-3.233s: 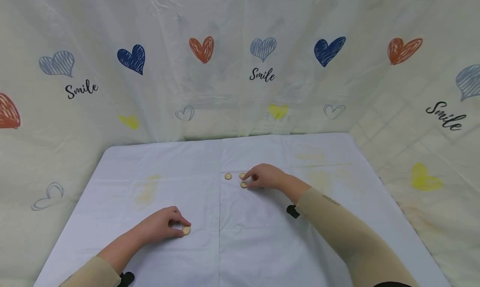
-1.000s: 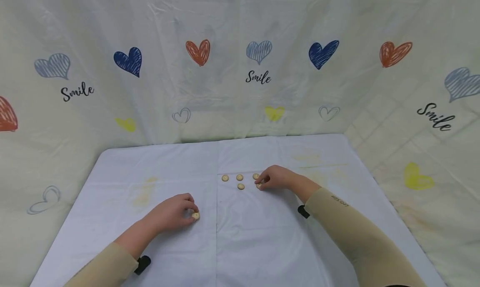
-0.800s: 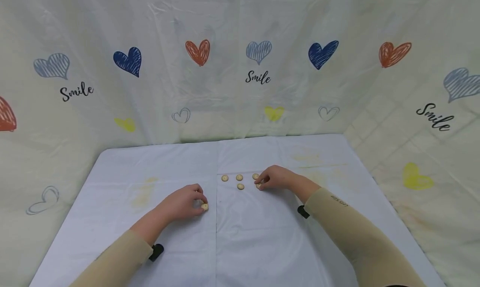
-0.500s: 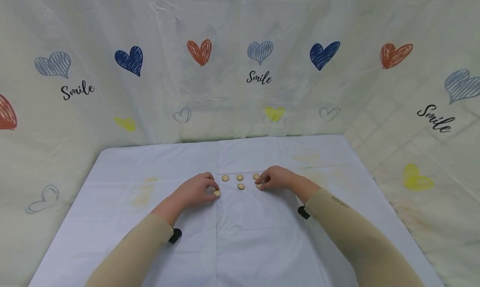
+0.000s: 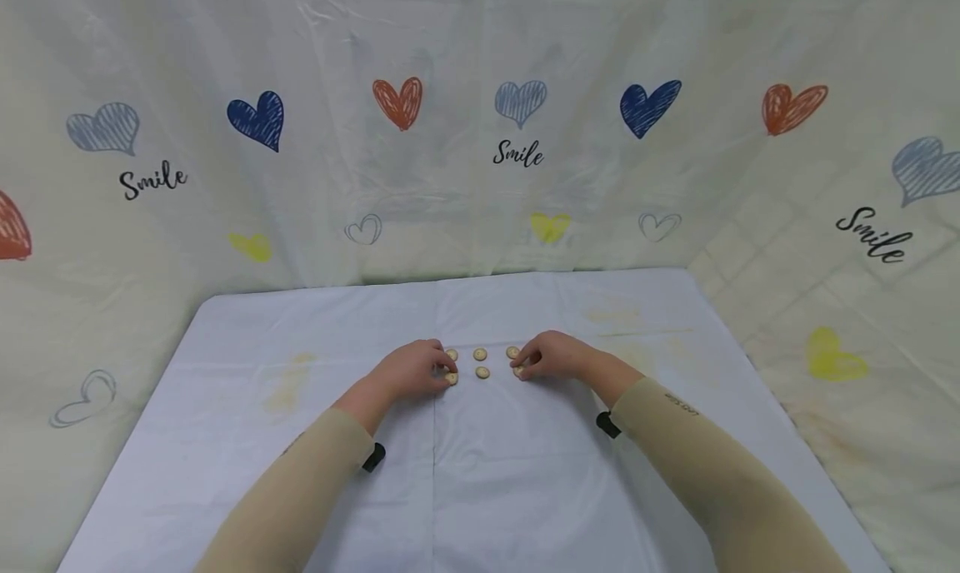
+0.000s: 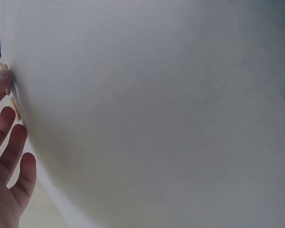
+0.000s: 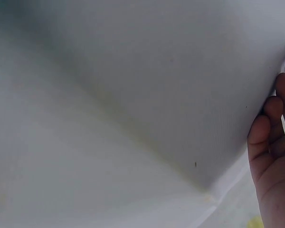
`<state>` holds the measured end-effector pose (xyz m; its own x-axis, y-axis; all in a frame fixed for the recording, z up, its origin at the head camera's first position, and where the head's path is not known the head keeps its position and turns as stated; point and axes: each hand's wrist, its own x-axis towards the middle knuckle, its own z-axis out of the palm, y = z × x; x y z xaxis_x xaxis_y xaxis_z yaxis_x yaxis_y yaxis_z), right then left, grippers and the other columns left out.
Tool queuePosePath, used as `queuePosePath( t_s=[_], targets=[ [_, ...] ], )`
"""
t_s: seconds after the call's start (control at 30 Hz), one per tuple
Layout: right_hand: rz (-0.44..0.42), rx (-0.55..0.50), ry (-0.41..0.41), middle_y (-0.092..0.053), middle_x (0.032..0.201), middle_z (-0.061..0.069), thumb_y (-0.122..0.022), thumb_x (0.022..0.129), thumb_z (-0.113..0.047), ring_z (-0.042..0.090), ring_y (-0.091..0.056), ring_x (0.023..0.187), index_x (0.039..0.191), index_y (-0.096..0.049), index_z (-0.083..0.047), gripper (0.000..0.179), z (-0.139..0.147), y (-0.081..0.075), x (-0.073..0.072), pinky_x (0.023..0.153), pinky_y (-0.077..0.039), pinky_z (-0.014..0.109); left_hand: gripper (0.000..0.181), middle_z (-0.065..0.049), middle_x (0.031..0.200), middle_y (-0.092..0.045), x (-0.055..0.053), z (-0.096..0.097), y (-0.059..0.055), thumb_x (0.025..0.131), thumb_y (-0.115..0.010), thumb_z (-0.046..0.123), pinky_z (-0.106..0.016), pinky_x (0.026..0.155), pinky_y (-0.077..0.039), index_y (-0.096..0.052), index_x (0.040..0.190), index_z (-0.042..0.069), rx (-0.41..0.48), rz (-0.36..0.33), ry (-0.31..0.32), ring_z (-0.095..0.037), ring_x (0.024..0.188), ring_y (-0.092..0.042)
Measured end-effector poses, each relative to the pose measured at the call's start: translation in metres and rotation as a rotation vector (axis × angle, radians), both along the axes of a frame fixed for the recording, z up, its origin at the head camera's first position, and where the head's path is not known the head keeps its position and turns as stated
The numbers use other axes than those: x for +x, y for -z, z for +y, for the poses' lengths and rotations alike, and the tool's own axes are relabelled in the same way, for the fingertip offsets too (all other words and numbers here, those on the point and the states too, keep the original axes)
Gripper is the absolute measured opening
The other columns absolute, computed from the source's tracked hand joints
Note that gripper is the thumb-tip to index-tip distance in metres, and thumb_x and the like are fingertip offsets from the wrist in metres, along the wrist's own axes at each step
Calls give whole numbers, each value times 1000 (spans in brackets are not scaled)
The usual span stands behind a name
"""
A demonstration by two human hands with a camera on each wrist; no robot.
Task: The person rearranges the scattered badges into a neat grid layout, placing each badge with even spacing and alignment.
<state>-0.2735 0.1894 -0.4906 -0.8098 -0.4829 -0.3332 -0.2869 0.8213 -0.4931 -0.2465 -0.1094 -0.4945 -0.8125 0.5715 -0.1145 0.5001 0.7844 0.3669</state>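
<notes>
My left hand [image 5: 411,368] pinches a round wooden button [image 5: 451,379] between thumb and fingertips, low over the cloth. Just behind its fingers lies another button [image 5: 452,354], partly covered by them. My right hand [image 5: 555,356] grips a second wooden button [image 5: 518,372] at its edge, with a back-row button [image 5: 513,352] right by its index finger. Between the hands lie a far button [image 5: 480,354] and a near button [image 5: 482,372]. In the left wrist view the left fingers [image 6: 18,147] show at the left edge; the right fingers [image 7: 274,107] show in the right wrist view.
A creased white cloth [image 5: 495,490] with faint yellow stains covers the table. Behind it hangs a pale curtain [image 5: 450,181] printed with hearts and the word Smile. Each wrist carries a small black camera, such as the left one [image 5: 373,457].
My left hand has carried its button forward and right, up to the front-left of the group. The right hand moved right earlier, leaving further buttons in two rows, then stayed still.
</notes>
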Motion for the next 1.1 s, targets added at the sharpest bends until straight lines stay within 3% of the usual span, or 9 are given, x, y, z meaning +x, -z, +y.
queuePosePath(
  t_s=[0.27,0.73,0.87,1.0,1.1],
  targets=[
    [-1,-8,-3,-65,83,-9,-79,85,-27,11,-52,74,108,-79,-26,23,-3,-2,2,68,-44,28,21,11,79,-55,0,-5,5,91,-72,24,-29,72,-43,-78,111,27,-18,0,-13,-10,72,-50],
    [10,-8,-6,-62,77,-6,-80,85,-28,12,-51,71,109,-78,-28,24,-4,3,-3,67,-44,29,24,9,80,-55,3,-11,4,90,-75,27,-31,73,-43,-76,114,28,6,-56,-87,-11,73,-50],
    [10,-12,-13,-61,75,-6,-79,85,-29,10,-50,68,111,-77,-31,26,-2,4,-3,66,-43,28,28,9,82,-56,3,-15,2,90,-74,34,-32,72,-43,-75,117,28,33,-84,-134,-12,73,-50],
    [-7,-45,-10,-61,76,-4,-80,85,-30,12,-51,69,116,-76,-29,31,-2,-1,1,66,-43,29,33,12,86,-57,6,-21,0,90,-71,43,-31,72,-43,-72,121,33,52,-96,-188,-10,75,-51],
    [-18,-84,23,-63,82,-4,-79,86,-32,14,-52,73,120,-74,-27,35,1,-7,7,68,-45,31,36,11,93,-59,12,-27,-7,90,-70,44,-31,75,-45,-70,125,33,62,-76,-189,-10,80,-53]
  ],
)
